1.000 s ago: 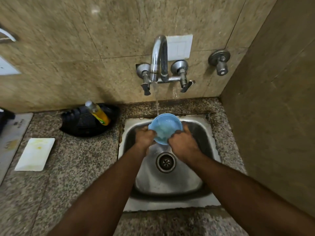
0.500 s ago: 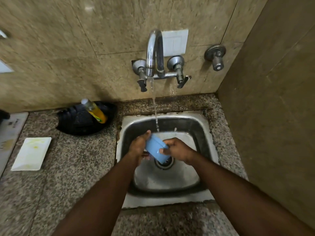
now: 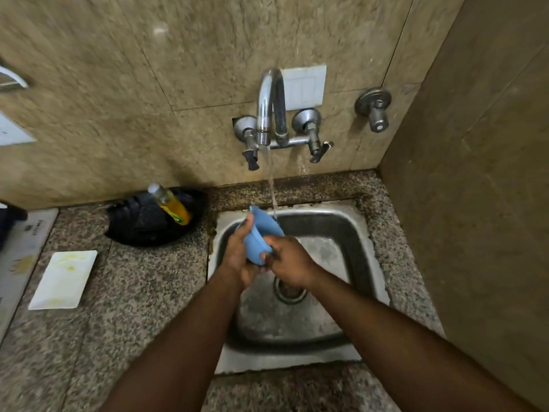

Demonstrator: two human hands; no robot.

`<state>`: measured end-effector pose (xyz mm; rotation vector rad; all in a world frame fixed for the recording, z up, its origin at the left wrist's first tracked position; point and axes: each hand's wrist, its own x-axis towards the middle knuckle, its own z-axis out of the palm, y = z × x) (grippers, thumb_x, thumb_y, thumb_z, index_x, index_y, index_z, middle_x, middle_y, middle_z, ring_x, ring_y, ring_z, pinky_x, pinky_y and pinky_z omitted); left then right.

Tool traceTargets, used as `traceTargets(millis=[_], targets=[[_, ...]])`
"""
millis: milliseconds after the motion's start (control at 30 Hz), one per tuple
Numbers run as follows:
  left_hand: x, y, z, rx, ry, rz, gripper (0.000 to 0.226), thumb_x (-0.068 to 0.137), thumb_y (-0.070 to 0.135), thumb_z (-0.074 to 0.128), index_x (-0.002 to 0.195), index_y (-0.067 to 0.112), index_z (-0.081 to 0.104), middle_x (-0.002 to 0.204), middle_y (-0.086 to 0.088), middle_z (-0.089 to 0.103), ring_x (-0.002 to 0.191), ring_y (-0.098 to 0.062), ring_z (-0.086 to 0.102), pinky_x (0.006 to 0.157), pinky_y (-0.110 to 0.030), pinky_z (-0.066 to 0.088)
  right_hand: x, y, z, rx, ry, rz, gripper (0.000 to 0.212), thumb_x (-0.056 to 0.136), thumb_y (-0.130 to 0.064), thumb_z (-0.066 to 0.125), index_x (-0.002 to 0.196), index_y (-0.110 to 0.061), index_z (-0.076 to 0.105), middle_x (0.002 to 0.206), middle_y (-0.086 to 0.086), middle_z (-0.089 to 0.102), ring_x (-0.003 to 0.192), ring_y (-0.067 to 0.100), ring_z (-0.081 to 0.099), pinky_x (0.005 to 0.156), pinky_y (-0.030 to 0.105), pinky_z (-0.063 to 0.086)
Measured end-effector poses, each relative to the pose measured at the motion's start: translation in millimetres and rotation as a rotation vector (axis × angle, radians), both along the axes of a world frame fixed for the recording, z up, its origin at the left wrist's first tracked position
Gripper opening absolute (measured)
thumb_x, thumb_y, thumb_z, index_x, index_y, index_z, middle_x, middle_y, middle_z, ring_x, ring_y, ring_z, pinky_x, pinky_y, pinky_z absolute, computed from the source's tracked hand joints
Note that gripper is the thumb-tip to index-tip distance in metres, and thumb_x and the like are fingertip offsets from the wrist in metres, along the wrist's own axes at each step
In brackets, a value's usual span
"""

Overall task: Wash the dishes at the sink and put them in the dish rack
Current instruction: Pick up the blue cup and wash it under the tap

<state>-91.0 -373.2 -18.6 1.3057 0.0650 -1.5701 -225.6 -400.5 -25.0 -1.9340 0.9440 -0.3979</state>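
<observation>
A small blue bowl (image 3: 260,233) is tipped on its side over the steel sink (image 3: 350,233), with its outer wall and base facing me. My left hand (image 3: 237,254) grips its left rim, thumb up along the edge. My right hand (image 3: 289,260) holds the bowl's base from the right, fingers curled against it. Water runs from the tap (image 3: 270,105) in a thin stream and lands at the bowl's upper right edge. The inside of the bowl is hidden.
A black dish rack (image 3: 142,224) sits on the granite counter left of the sink, with a yellow soap bottle (image 3: 173,205) leaning in it. A white rectangular plate (image 3: 64,279) with yellowish smears lies further left. A wall closes in on the right.
The bowl went from facing up under the stream to down near the drain, then up and left, turned on its side. Both hands shifted their hold around it.
</observation>
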Motion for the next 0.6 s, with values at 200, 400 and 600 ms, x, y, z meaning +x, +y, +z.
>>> traceTargets(millis=[200,400,600], targets=[[3,-3,-4,-0.127,0.243,0.084,0.063,0.086,0.053,0.062,0.137,0.018,0.065,0.133,-0.015,0.069,0.111,-0.035,0.067,0.09,-0.052,0.057,7,-25,30,-0.66,0.757,0.525,0.104,0.074,-0.042,0.073,0.159,-0.008,0.025,0.164,0.019,0.028,0.155,0.03,0.02,0.126,0.053,0.001],[-1,-22,-3,-0.252,0.221,0.185,0.077,0.077,0.055,0.066,0.142,0.012,0.061,0.136,-0.018,0.065,0.112,-0.035,0.065,0.093,-0.048,0.055,24,-46,62,-0.735,1.119,0.524,0.094,0.092,-0.05,0.056,0.161,-0.006,0.012,0.169,0.017,0.016,0.157,0.03,0.012,0.125,0.057,-0.008],[3,-37,-6,-0.384,0.114,0.156,0.107,0.054,0.049,0.091,0.146,0.006,0.055,0.141,-0.025,0.059,0.127,-0.04,0.055,0.118,-0.055,0.036,22,-40,60,-0.724,0.971,0.315,0.036,0.101,-0.024,0.044,0.13,-0.017,0.065,0.124,0.006,0.071,0.13,0.026,0.056,0.128,0.046,0.006]])
